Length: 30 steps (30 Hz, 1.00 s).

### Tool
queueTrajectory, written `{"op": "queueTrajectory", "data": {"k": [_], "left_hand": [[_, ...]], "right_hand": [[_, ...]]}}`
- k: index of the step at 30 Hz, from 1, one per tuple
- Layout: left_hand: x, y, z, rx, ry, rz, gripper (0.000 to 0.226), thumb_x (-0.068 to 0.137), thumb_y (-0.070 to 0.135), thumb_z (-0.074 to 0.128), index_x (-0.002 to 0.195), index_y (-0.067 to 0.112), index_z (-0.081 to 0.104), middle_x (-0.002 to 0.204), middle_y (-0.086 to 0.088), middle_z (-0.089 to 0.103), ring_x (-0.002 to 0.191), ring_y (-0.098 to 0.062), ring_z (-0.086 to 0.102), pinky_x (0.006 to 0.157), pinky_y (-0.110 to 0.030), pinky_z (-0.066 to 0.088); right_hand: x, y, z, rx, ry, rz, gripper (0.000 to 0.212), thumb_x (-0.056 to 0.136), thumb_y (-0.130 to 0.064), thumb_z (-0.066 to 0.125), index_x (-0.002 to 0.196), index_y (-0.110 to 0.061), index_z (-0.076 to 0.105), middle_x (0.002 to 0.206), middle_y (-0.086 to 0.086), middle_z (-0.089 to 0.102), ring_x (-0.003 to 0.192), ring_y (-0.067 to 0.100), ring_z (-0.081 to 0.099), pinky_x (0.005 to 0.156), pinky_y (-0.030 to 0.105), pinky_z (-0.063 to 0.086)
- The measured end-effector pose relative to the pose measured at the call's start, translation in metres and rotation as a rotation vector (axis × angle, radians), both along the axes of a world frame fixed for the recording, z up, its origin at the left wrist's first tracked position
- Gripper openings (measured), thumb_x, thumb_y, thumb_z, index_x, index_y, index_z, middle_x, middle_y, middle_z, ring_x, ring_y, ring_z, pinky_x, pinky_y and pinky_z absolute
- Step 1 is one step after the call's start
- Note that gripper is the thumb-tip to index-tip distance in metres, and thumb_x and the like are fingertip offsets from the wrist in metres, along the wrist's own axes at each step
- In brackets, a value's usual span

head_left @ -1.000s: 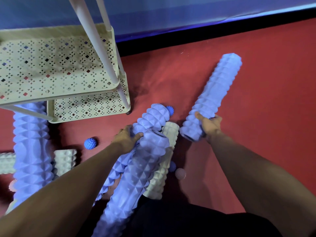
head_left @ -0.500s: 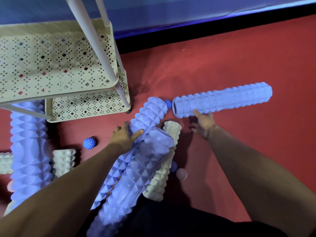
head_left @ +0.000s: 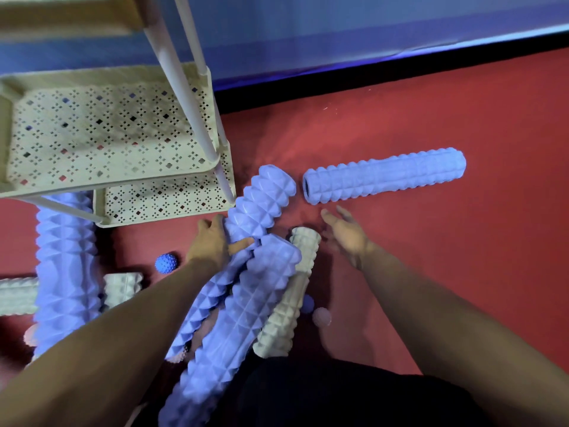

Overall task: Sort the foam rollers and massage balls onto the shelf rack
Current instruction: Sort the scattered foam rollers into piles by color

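Observation:
My left hand (head_left: 212, 241) grips a long blue ridged foam roller (head_left: 261, 204) that leans toward the cream perforated shelf rack (head_left: 92, 140). A second blue roller (head_left: 246, 312) and a cream roller (head_left: 292, 291) lie bundled beside it. My right hand (head_left: 346, 232) hovers open, fingers spread, just below a blue roller (head_left: 385, 175) lying flat on the red floor. A spiky blue massage ball (head_left: 166, 262) rests left of my left wrist. Two small balls, one blue (head_left: 308, 303) and one pale pink (head_left: 321, 316), sit by the cream roller.
Another blue roller (head_left: 63, 272) lies under the rack at the left, crossing short cream rollers (head_left: 123, 288). A white rack post (head_left: 191, 97) rises close to my left hand. A blue wall with a black base strip (head_left: 385, 69) bounds the red floor.
My right hand swung the blue roller from a steep diagonal down to lie flat on the floor, then let go and pulled back open. My left hand kept its grip.

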<state>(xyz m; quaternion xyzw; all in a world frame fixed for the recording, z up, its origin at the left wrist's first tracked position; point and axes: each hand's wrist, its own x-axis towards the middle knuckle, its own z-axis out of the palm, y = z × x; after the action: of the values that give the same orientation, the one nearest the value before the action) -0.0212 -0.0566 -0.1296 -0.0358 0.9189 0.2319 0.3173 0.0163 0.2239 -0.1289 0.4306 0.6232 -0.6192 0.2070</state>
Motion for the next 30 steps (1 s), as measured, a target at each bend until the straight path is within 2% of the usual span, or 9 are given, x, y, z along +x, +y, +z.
{"op": "queueTrajectory", "data": {"k": [5, 9, 12, 14, 16, 19, 22, 25, 30], "left_hand": [[-0.012, 0.000, 0.062, 0.001, 0.150, -0.118, 0.109, 0.059, 0.087, 0.051, 0.143, 0.018, 0.042, 0.115, -0.014, 0.047, 0.100, -0.039, 0.059, 0.090, -0.045, 0.051], [-0.010, 0.021, 0.121, 0.106, 0.238, -0.195, 0.093, 0.070, 0.073, 0.069, 0.143, 0.021, 0.044, 0.111, -0.008, 0.045, 0.105, -0.032, 0.054, 0.091, -0.033, 0.045], [-0.004, 0.035, 0.168, 0.215, 0.292, -0.230, 0.088, 0.068, 0.067, 0.076, 0.135, 0.016, 0.052, 0.110, -0.009, 0.048, 0.098, -0.023, 0.050, 0.081, -0.022, 0.035], [-0.002, 0.040, 0.203, 0.254, 0.317, -0.242, 0.094, 0.059, 0.082, 0.066, 0.127, 0.017, 0.056, 0.105, -0.009, 0.051, 0.096, -0.023, 0.050, 0.081, -0.026, 0.038], [-0.001, 0.041, 0.236, 0.280, 0.351, -0.252, 0.096, 0.055, 0.088, 0.054, 0.123, 0.020, 0.058, 0.101, -0.008, 0.054, 0.096, -0.025, 0.052, 0.081, -0.032, 0.042], [0.013, 0.037, 0.297, 0.295, 0.401, -0.300, 0.090, 0.062, 0.082, 0.063, 0.129, 0.023, 0.057, 0.105, -0.006, 0.055, 0.099, -0.022, 0.053, 0.083, -0.031, 0.043], [0.027, 0.031, 0.337, 0.279, 0.459, -0.338, 0.088, 0.069, 0.075, 0.070, 0.138, 0.024, 0.050, 0.111, -0.002, 0.049, 0.104, -0.018, 0.053, 0.094, -0.032, 0.045], [0.051, 0.021, 0.378, 0.284, 0.527, -0.363, 0.091, 0.072, 0.073, 0.069, 0.143, 0.023, 0.045, 0.117, 0.000, 0.048, 0.115, -0.017, 0.050, 0.104, -0.032, 0.041], [0.092, -0.018, 0.418, 0.090, 0.561, -0.464, 0.125, 0.058, 0.085, 0.068, 0.157, 0.027, 0.017, 0.146, -0.004, 0.040, 0.135, -0.025, 0.043, 0.110, -0.040, 0.038]], "right_hand": [[-0.002, -0.013, 0.069, -0.068, 0.075, 0.123, 0.055, 0.097, -0.035, 0.062, 0.146, -0.029, 0.039, 0.135, -0.002, 0.056, 0.117, 0.022, 0.057, 0.068, 0.023, 0.045], [0.002, -0.018, 0.122, -0.180, 0.083, 0.333, 0.057, 0.086, -0.041, 0.074, 0.138, -0.037, 0.050, 0.133, -0.011, 0.062, 0.126, 0.018, 0.056, 0.103, 0.038, 0.045], [0.008, -0.023, 0.169, -0.231, 0.128, 0.433, 0.069, 0.070, -0.055, 0.083, 0.131, -0.038, 0.055, 0.128, -0.013, 0.066, 0.123, 0.016, 0.060, 0.112, 0.046, 0.040], [0.015, -0.027, 0.202, -0.264, 0.184, 0.438, 0.076, 0.064, -0.060, 0.084, 0.130, -0.035, 0.056, 0.127, -0.010, 0.068, 0.121, 0.018, 0.063, 0.110, 0.048, 0.043], [0.022, -0.032, 0.235, -0.301, 0.247, 0.404, 0.068, 0.071, -0.059, 0.081, 0.129, -0.032, 0.059, 0.125, -0.006, 0.069, 0.118, 0.020, 0.065, 0.108, 0.050, 0.045], [0.038, -0.050, 0.283, -0.354, 0.373, 0.299, 0.067, 0.077, -0.054, 0.077, 0.132, -0.017, 0.061, 0.125, 0.009, 0.069, 0.115, 0.029, 0.066, 0.102, 0.052, 0.050], [0.055, -0.073, 0.322, -0.378, 0.513, 0.165, 0.052, 0.086, -0.043, 0.070, 0.125, -0.009, 0.066, 0.117, 0.017, 0.071, 0.107, 0.033, 0.069, 0.092, 0.050, 0.056], [0.078, -0.093, 0.348, -0.355, 0.613, 0.047, 0.059, 0.083, -0.046, 0.075, 0.122, -0.002, 0.067, 0.114, 0.025, 0.070, 0.106, 0.042, 0.068, 0.094, 0.056, 0.054], [0.109, -0.109, 0.394, -0.350, 0.700, -0.149, 0.049, 0.090, -0.050, 0.064, 0.120, -0.011, 0.068, 0.107, 0.013, 0.075, 0.086, 0.024, 0.073, 0.070, 0.036, 0.058]]}}
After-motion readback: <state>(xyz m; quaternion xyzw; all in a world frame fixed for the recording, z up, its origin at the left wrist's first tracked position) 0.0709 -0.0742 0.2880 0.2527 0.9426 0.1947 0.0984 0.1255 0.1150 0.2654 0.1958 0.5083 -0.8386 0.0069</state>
